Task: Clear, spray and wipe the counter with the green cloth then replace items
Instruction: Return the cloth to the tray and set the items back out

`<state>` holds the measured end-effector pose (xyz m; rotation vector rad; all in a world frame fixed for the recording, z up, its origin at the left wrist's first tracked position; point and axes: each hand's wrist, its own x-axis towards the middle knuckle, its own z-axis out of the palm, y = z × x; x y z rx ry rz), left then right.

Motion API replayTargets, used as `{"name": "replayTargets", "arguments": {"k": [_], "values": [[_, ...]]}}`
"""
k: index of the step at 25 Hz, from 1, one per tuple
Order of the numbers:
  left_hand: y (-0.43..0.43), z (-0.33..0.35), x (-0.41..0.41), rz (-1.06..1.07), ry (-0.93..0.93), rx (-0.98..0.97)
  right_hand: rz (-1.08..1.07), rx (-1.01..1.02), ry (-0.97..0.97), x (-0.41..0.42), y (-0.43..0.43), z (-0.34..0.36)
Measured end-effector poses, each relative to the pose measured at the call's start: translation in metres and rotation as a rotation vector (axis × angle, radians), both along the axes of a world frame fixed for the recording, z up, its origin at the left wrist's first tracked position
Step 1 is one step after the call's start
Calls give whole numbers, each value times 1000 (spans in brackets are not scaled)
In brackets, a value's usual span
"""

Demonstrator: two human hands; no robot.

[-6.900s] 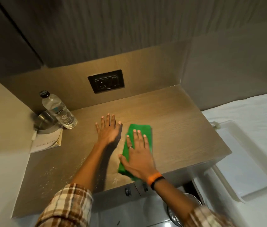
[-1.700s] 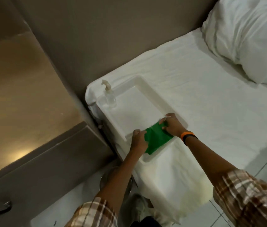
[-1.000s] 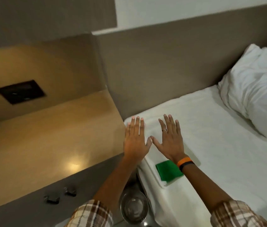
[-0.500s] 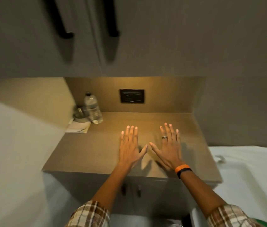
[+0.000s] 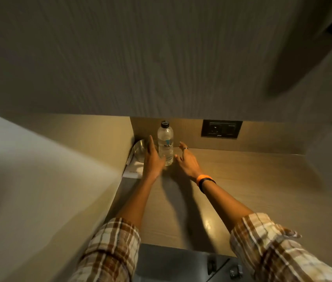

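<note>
Reaching from either side of the water bottle [image 5: 165, 143], upright in the counter [image 5: 242, 180] corner beside the steel bowl [image 5: 140, 152], the left hand [image 5: 152, 159] and right hand [image 5: 187, 162], fingers spread and empty, apparently begin replacing items, needing a closing grasp next.

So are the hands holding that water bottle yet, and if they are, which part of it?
Nothing is held yet. The left hand and right hand are open on either side of the water bottle, near its lower half, with no grip closed on it.
</note>
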<state>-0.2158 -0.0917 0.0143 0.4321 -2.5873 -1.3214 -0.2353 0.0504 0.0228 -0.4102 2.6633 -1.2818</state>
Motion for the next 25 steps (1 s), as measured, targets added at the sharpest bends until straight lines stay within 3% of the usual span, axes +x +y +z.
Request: {"name": "replayTargets", "arguments": {"k": [2, 7, 11, 17, 25], "values": [[-10, -1, -19, -42, -2, 145, -24, -33, -77, -17, -17, 0], [15, -6, -21, -47, 13, 231, -62, -142, -97, -24, 1, -5], [87, -11, -15, -120, 57, 271, -88, -195, -7, -6, 82, -5], [254, -6, -19, -360, 160, 380, -259, -289, -81, 4, 243, 0], [395, -16, -41, -556, 58, 432, -340, -239, -90, -19, 387, -23]]}}
